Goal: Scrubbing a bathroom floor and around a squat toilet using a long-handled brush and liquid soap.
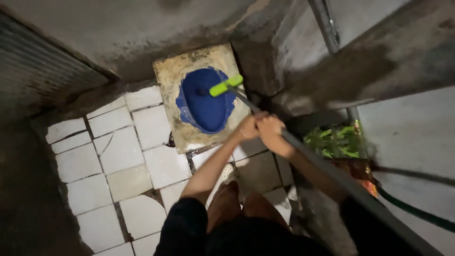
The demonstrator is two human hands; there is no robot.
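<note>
Both hands, left hand (pixel 248 128) and right hand (pixel 271 132), fingers closed around grey brush handle (pixel 332 174), frame centre. Green brush head (pixel 226 86) in blue squat pan (pixel 204 106), upper centre.

Cramped, rough household latrine, blue squat toilet pan (pixel 204 100) set in a stained slab, cracked white floor tiles (pixel 118 156), bare damp concrete walls (pixel 142 28), corrugated sheet (pixel 33 66)
</note>
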